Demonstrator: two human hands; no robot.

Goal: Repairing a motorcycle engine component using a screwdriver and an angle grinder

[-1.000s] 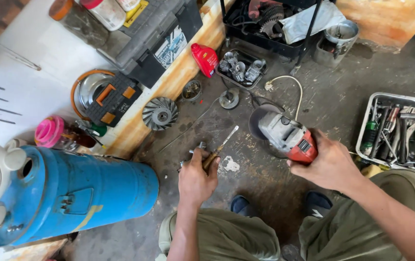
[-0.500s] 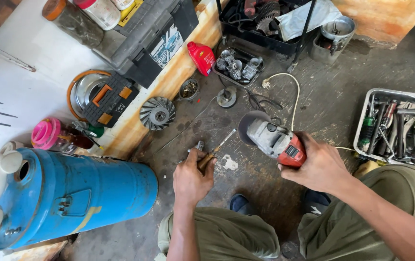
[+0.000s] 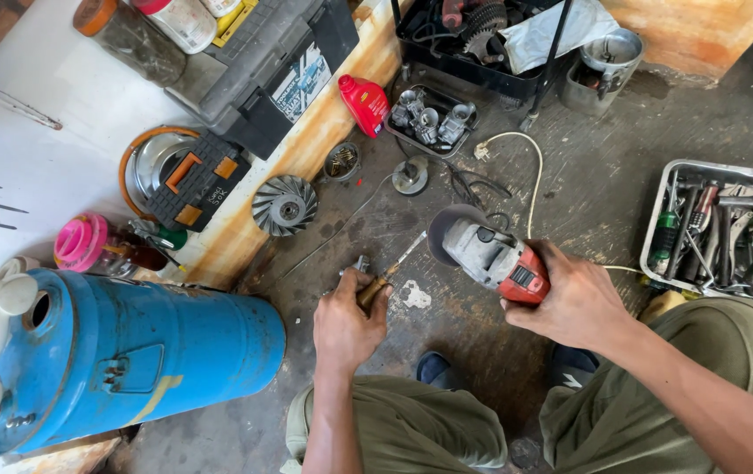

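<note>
Several containers, left to right:
Blue cylinder [image 3: 122, 360]: lying on its side at far left, closed, contents hidden.
Black toolbox [image 3: 271, 66]: lid shut, on the white ledge, jars beside it.
Small black tray [image 3: 429, 123]: metal carburettor-like parts inside, red bottle [image 3: 365, 103] just beside its left edge.
Black crate [image 3: 482, 35]: top centre, cables, a gear and a crumpled sheet inside.
Steel pot [image 3: 609, 57]: right of the crate, inside too dark to tell.
Metal tray [image 3: 657, 233]: far right, packed with screwdrivers, pliers and wrenches.

Left hand [image 3: 346, 320]: knuckles up, low over the concrete floor [image 3: 596, 175], fingers clenched round a wooden-handled tool [image 3: 390, 276] whose thin shaft points up and right; small metal part just beside the thumb.
Right hand [image 3: 574, 303]: forearm coming in from lower right, fingers wrapped round the red rear of an angle grinder [image 3: 491, 254].
Angle grinder: between the two hands, guard end toward the upper left, white cord [image 3: 530, 171] looping away toward the small black tray.
</note>
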